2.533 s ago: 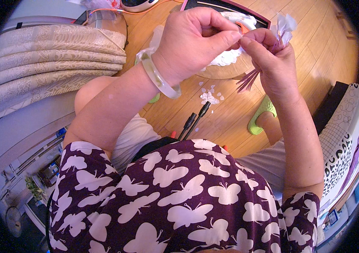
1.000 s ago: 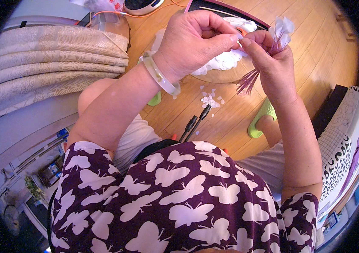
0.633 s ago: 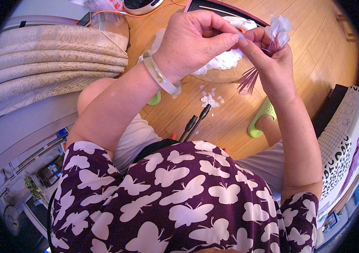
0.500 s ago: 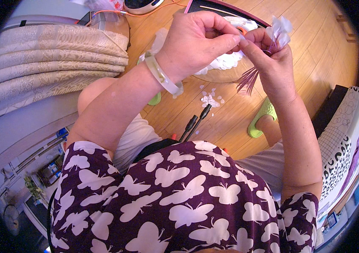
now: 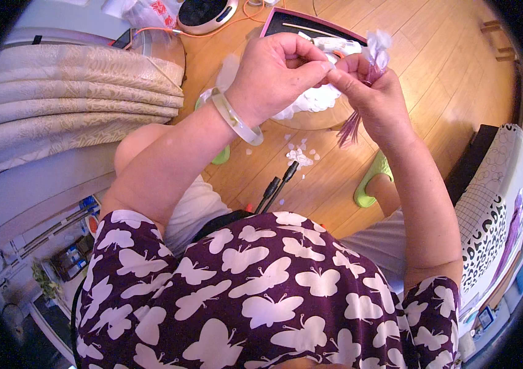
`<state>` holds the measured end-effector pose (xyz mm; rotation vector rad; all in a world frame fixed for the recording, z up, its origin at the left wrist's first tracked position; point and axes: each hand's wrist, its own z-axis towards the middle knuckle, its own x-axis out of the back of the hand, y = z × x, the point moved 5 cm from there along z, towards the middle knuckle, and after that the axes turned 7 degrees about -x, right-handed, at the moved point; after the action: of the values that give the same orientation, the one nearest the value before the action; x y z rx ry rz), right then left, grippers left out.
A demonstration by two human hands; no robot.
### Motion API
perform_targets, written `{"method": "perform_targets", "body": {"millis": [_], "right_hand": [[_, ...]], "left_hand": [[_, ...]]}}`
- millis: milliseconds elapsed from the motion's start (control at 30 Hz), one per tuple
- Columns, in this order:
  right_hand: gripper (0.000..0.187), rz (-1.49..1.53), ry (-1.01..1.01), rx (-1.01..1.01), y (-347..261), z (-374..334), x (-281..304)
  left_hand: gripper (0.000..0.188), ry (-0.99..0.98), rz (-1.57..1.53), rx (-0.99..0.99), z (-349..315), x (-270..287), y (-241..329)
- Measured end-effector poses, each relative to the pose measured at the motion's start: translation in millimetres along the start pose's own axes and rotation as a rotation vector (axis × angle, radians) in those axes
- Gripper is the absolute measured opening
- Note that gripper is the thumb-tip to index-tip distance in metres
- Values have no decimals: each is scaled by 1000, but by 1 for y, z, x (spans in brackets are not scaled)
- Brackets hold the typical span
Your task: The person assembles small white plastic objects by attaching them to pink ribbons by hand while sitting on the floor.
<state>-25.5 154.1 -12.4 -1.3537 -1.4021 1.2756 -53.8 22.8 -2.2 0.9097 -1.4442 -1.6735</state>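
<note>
My left hand [image 5: 279, 75], with a pale bangle [image 5: 235, 117] at its wrist, is closed in a pinch. Thumb and index fingertips meet those of my right hand [image 5: 372, 92] at a small pale piece [image 5: 330, 66], mostly hidden by the fingers. Curled in my right hand is a bunch of thin purple stems [image 5: 349, 129]; their lower ends fan out beneath the palm. Translucent whitish petals [image 5: 378, 49] top the bunch above the knuckles. Below both hands lies a heap of white petal-like pieces [image 5: 318, 98], partly covered by my fingers.
The heap rests on a round see-through surface [image 5: 310, 120]. Beyond it is a dark tray [image 5: 279, 23] with a pink rim and a thin stick. White scraps [image 5: 298, 152] litter the wooden floor near two black rod ends [image 5: 289, 171]. A patterned cover [image 5: 89, 92] lies left; green slippers [image 5: 369, 184] are below.
The whole view has shifted a little, showing more of the tray. Both hands sit slightly further left and lower, fingertips still together. The stem bunch stays in my right hand.
</note>
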Motion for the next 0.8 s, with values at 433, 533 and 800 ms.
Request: {"method": "perform_targets", "body": {"millis": [433,533,800], "right_hand": [[17,-116,25,-142,13,2,2],[14,-265,13,-184,13,2,4],[18,-348,116,-41,13,4,0]], "left_hand": [[11,132,158,-500,10,7,33],[11,108,484,-609,4,-9,64],[23,-67,700,-847,7,-27,63]]}}
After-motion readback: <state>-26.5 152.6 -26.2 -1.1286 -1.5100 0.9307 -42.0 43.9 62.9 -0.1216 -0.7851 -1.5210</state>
